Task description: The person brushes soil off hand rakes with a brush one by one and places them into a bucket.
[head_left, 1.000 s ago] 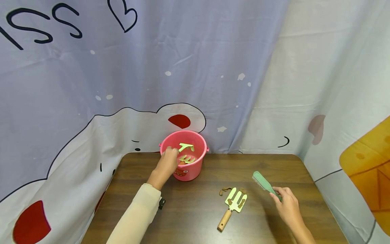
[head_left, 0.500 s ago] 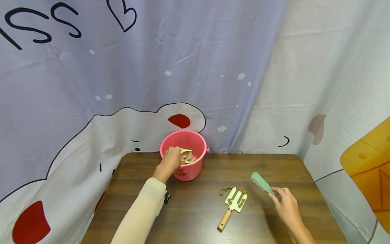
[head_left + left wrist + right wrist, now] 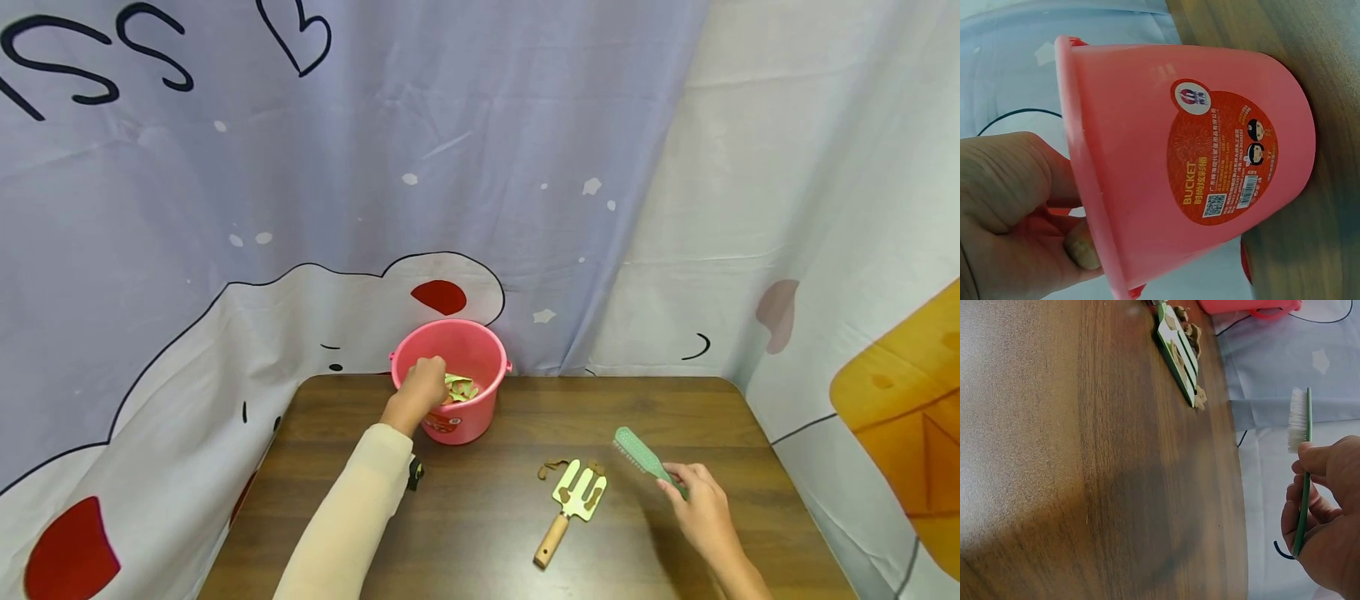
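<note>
My left hand [image 3: 422,386] reaches over the near rim of the pink bucket [image 3: 467,421] and grips a light green hand rake by its handle. In the left wrist view, the rounded handle end [image 3: 1083,247] shows below the curled fingers, close to the bucket rim. Light green metal pieces [image 3: 461,388] show inside the bucket beside the hand; the rest is hidden by the hand and wall. Over the right side of the table, my right hand [image 3: 703,510] grips a green brush [image 3: 639,452] by its handle, with white bristles [image 3: 1297,419] at its far end.
A light green garden fork [image 3: 576,495] with a wooden handle lies on the brown table [image 3: 480,533] between the hands. Brown clumps stick to its tines, and more brown bits [image 3: 551,469] lie beside them. A patterned curtain [image 3: 480,167] hangs behind the table.
My left hand has lowered the hand rake deeper into the bucket, so its head drops from above the other green tool to beside it. My right hand keeps the brush nearly still.
</note>
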The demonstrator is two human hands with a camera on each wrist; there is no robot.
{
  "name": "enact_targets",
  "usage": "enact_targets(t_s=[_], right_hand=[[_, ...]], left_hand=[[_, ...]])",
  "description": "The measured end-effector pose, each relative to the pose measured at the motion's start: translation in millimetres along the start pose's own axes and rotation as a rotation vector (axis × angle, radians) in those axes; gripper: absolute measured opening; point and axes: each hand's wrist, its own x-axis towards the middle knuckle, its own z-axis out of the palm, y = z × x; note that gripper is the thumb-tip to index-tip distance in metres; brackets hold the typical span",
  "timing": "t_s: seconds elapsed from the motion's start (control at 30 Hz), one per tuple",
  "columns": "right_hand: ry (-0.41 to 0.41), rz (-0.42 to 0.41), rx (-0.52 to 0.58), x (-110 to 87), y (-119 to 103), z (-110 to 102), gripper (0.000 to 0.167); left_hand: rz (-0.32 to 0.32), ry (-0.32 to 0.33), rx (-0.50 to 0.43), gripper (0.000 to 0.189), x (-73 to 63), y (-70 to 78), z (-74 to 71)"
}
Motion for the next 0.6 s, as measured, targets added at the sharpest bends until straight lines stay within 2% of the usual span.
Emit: enact_targets(t_s=[0.4, 0.6], right_hand=[[0.003, -0.012, -0.010, -1.4, 1, 3, 0.030], [0.003, 0.001, -0.006, -2.4, 1, 4, 0.029]], left_hand=[[-0.034, 0.026, -0.010, 0.007, 8.0, -3.9, 13.4], [-0.062, 0.009, -0.050, 0.005, 9.5, -4.8, 15.4]])
